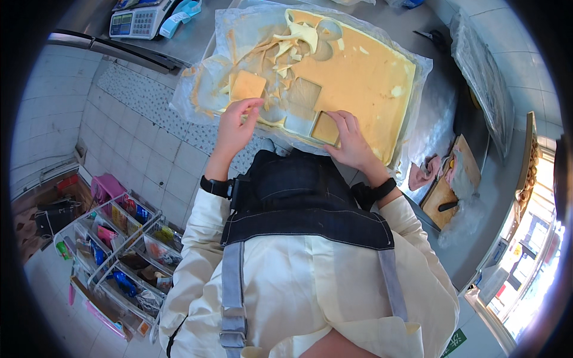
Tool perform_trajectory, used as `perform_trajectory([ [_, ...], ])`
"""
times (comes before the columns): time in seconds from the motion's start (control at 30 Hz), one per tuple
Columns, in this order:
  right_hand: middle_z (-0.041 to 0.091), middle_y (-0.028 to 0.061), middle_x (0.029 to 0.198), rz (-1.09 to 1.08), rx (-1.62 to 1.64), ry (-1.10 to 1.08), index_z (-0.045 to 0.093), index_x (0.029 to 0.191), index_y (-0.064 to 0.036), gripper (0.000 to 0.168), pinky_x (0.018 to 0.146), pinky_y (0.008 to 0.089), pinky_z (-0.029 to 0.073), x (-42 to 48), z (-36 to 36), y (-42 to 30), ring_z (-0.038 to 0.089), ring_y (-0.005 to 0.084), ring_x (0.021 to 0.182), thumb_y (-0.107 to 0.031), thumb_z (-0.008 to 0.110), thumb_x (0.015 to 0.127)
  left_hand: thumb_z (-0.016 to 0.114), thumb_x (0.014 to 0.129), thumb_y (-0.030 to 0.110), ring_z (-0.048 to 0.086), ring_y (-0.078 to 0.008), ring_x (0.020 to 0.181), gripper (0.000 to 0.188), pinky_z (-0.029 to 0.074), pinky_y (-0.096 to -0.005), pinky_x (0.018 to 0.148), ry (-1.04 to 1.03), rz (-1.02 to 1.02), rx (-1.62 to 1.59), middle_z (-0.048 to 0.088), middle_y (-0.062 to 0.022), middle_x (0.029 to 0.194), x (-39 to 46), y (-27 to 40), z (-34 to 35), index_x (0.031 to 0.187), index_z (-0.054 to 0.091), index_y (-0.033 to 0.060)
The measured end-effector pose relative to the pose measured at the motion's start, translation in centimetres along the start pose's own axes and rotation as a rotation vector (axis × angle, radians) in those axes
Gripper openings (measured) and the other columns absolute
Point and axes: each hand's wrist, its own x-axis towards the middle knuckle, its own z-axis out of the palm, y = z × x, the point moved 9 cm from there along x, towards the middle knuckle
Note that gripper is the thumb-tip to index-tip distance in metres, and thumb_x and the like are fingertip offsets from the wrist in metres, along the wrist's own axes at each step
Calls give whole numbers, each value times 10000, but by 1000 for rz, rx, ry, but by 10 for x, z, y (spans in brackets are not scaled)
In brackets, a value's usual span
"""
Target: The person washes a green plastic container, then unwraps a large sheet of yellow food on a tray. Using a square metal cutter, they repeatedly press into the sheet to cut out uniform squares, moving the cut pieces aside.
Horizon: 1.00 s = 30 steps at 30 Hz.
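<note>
A yellow sheet of sponge cake (358, 76) lies on a paper-lined tray, with square and round gaps cut in it. My right hand (350, 138) grips a thin square cutter (317, 124) set around a piece at the sheet's near edge. At the left, a cut square piece of cake (249, 85) rests on the crumpled paper. My left hand (239, 121) is just below that square, thumb and fingers bent; whether it touches the square or holds anything is unclear. Torn cake scraps (301, 38) lie at the tray's upper left.
A digital scale (138, 22) stands at the back left, by a blue tape roll (179, 19). Scissors (432, 38) lie at the back right. Right of the tray are a pink cloth (425, 172) and a wooden board (441, 203). A wire rack (125, 250) of packets stands lower left.
</note>
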Motion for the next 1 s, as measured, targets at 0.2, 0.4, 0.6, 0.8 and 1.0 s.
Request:
perform_trajectory([
  [0.2, 433, 169, 1198, -16, 6, -38, 394, 1292, -50, 754, 981, 400, 362, 0, 1, 8, 404, 353, 1133, -126, 742, 627, 523, 893, 107, 629, -136, 795, 200, 468, -256, 695, -96, -120, -114, 684, -75, 883, -20, -14, 8, 1045, 629, 34],
  [0.4, 429, 170, 1217, -26, -63, -99, 392, 1301, -53, 730, 977, 390, 364, 2, 4, 9, 415, 341, 1150, -176, 737, 670, 517, 898, 99, 613, -101, 765, 185, 457, -236, 691, -155, -213, -173, 679, -68, 840, -34, -35, 16, 1018, 630, 16],
  [0.6, 439, 159, 1208, -2, -102, -164, 391, 1309, -59, 744, 976, 396, 343, 6, 5, 8, 423, 336, 1145, -221, 738, 672, 484, 926, 281, 625, -128, 744, 312, 471, -249, 677, -743, -547, -53, 670, -53, 800, -74, -80, 49, 961, 636, 11],
  [0.8, 432, 144, 1269, 36, -225, -236, 377, 1320, -46, 794, 1027, 430, 280, 8, 8, 13, 380, 320, 1219, -306, 735, 661, 411, 944, 452, 610, -201, 951, 529, 482, -295, 789, -802, -797, -623, 631, -135, 1005, -89, -106, 81, 1219, 467, 4],
  [1.0, 281, 142, 1451, -100, -413, -92, 293, 1383, -20, 720, 1103, 452, 143, 46, 26, -13, 189, 265, 1379, -424, 531, 836, 439, 946, 376, 507, -347, 1154, 564, 422, -420, 981, -640, -753, -1354, 461, -225, 1285, -67, -80, 111, 1330, 320, -20],
])
